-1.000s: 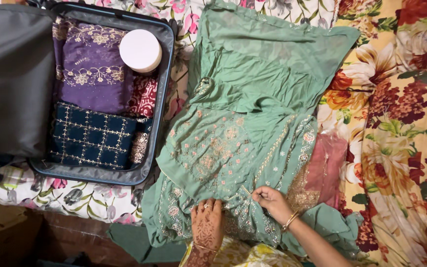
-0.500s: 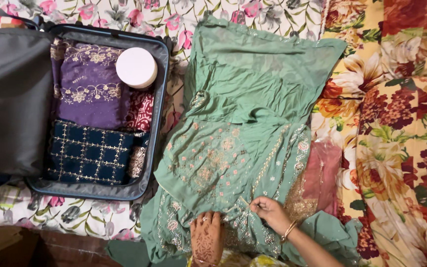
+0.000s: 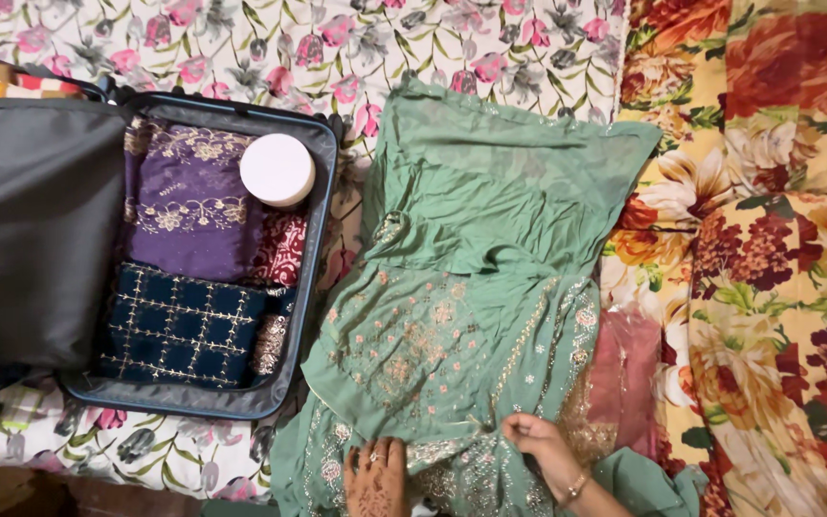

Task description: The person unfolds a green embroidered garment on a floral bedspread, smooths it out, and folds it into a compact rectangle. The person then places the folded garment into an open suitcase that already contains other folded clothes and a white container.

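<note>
Both hands sit at the bottom edge of the view, so the wrists and forearms are cut off, and the lowest part of the green embroidered garment (image 3: 471,316) runs out of frame beneath them. The left hand (image 3: 376,476) lies flat, palm down, on the garment's embroidered hem, its fingers (image 3: 372,456) straight and slightly spread, pressing the cloth without gripping it. The right hand (image 3: 540,442), with a bangle at the wrist, has its fingers (image 3: 517,428) curled together and pinched on a fold of the green fabric just right of the left hand. The garment is spread across the bed, over the floral bedsheet (image 3: 356,57), its plain upper part reaching toward the top of the view. A pink cloth (image 3: 629,383) shows partly from under its right edge; how far it reaches beneath cannot be told. A yellow and red floral cover (image 3: 777,239) fills the right side. To the left, an open suitcase (image 3: 313,249) holds a purple embroidered cloth (image 3: 189,215), a dark blue checked cloth (image 3: 179,321), a red patterned cloth (image 3: 284,249) and a round white container (image 3: 278,169). Its grey lid (image 3: 35,230) hides whatever lies beneath it.
</note>
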